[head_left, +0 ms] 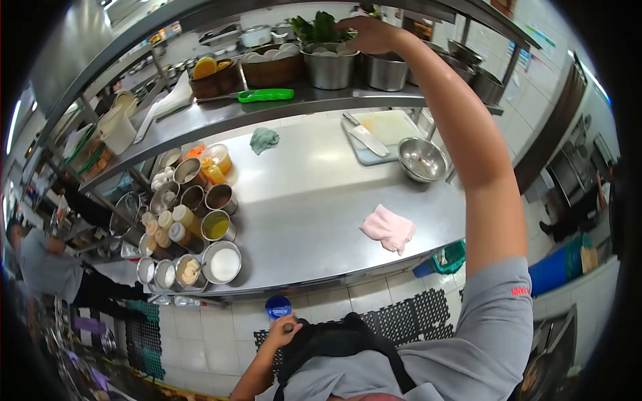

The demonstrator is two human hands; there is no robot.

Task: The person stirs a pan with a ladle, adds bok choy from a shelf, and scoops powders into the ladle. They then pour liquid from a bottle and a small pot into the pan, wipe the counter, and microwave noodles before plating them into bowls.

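Right arm (pixel 478 154) raised, right grip (pixel 373 35) angled leftward; left grip (pixel 280 333) low, apparently curled.

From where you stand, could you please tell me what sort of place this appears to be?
Most likely a professional kitchen: a steel worktable, a knife on a cutting board, and a cluster of squeeze bottles suggest it.

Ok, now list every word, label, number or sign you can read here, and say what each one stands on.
"HANN": red letters on the right sleeve; small and angled, so the reading is uncertain and more letters may be hidden.
Wall notice at upper right: too small and blurred to read.
No lettering can be made out on the squeeze bottles or the steel pot beside the right hand.
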